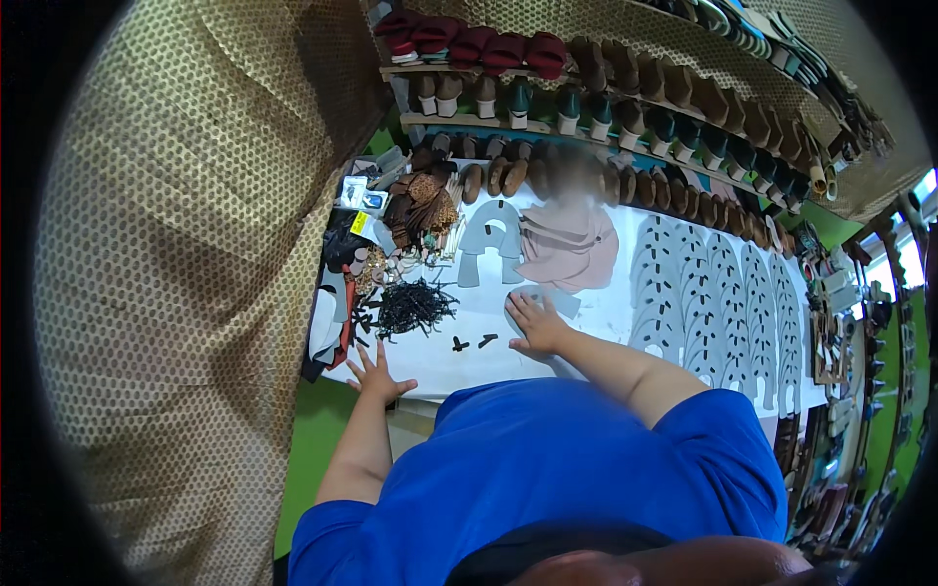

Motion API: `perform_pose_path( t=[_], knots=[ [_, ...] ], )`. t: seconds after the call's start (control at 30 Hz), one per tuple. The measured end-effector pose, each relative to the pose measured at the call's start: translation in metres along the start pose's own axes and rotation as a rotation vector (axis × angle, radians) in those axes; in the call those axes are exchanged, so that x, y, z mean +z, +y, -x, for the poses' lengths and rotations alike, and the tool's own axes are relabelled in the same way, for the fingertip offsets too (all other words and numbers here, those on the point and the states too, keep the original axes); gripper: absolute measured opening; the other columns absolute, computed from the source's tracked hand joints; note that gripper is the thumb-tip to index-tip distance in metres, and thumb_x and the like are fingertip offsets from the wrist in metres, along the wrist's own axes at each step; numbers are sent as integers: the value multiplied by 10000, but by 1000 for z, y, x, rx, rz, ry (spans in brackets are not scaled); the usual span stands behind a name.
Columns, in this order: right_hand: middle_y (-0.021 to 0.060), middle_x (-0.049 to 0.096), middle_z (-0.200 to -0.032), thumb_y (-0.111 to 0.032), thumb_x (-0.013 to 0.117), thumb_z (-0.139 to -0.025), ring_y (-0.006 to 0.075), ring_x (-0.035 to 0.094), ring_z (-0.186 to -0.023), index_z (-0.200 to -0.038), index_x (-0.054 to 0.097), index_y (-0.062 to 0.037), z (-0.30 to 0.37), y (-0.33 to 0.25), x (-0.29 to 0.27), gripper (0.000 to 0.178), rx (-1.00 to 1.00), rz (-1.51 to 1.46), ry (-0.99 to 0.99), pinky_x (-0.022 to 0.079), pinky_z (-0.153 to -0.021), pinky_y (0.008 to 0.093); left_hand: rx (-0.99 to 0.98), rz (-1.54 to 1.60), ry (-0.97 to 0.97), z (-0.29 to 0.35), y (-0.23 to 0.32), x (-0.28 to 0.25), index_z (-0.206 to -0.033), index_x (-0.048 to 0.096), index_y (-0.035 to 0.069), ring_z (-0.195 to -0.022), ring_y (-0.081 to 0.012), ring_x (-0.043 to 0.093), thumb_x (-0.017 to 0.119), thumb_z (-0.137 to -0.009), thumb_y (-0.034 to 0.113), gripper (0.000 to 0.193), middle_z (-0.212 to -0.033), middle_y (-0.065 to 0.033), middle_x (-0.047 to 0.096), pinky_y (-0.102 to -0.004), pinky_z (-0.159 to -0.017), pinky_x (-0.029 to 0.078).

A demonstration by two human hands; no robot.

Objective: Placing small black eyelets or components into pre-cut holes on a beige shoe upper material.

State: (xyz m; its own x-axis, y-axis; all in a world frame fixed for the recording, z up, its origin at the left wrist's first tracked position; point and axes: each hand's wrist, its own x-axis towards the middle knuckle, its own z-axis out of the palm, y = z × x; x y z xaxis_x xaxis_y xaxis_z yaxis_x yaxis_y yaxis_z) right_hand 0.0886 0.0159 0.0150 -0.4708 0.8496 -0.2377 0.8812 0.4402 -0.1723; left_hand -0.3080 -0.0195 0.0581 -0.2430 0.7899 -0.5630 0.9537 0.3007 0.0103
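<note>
My left hand (376, 376) is open, fingers spread, at the near edge of the white table, just below a heap of thin black strips (415, 307). It holds nothing that I can see. My right hand (537, 326) lies open and flat, its fingers on a light grey cut piece (561, 301). Two small black pieces, one a cross-shaped bit (459, 344) and the other a bent strip (488, 340), rest between the hands. Beyond the right hand is an arched grey shoe-upper piece (490, 227), beside a pile of pink cut pieces (576, 249).
Overlapping rows of grey cut pieces (699, 303) with black tabs cover the table's right. Brown patterned strips (422, 203) are heaped at the far left. Shelves of shoes (570, 103) rise behind the table. A gold patterned curtain (195, 293) hangs on the left.
</note>
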Motion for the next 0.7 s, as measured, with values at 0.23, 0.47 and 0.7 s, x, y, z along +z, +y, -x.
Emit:
perform_pose_path(
  t=[0.23,0.47,0.7],
  knots=[
    [111,156,-1668,-584,450,-962,309,92,-1548,-1606,141,-152,-13,6,5,834,84,-22,89,25,-1171,682,-7,3,3,1,1,1,-1590,-88,376,-1498,-483,-144,870,-553,666,1441,-1656,-140,-199,-742,-1125,74],
    [84,205,-1657,-242,469,-982,285,94,-1551,-1502,410,-167,-37,16,-24,530,99,48,237,92,-1143,728,-19,-2,2,3,4,-2,-1586,-91,391,-1501,-470,-153,870,-560,659,1431,-1656,-129,-207,-709,-1149,71],
    [69,677,-1151,-145,624,-862,290,562,-1233,-1036,691,-175,-30,30,-32,189,81,-140,212,152,-1125,736,-11,-10,-14,0,6,3,-1588,-88,383,-1501,-472,-147,873,-569,648,1425,-1657,-118,-208,-716,-1146,72]
  ],
)
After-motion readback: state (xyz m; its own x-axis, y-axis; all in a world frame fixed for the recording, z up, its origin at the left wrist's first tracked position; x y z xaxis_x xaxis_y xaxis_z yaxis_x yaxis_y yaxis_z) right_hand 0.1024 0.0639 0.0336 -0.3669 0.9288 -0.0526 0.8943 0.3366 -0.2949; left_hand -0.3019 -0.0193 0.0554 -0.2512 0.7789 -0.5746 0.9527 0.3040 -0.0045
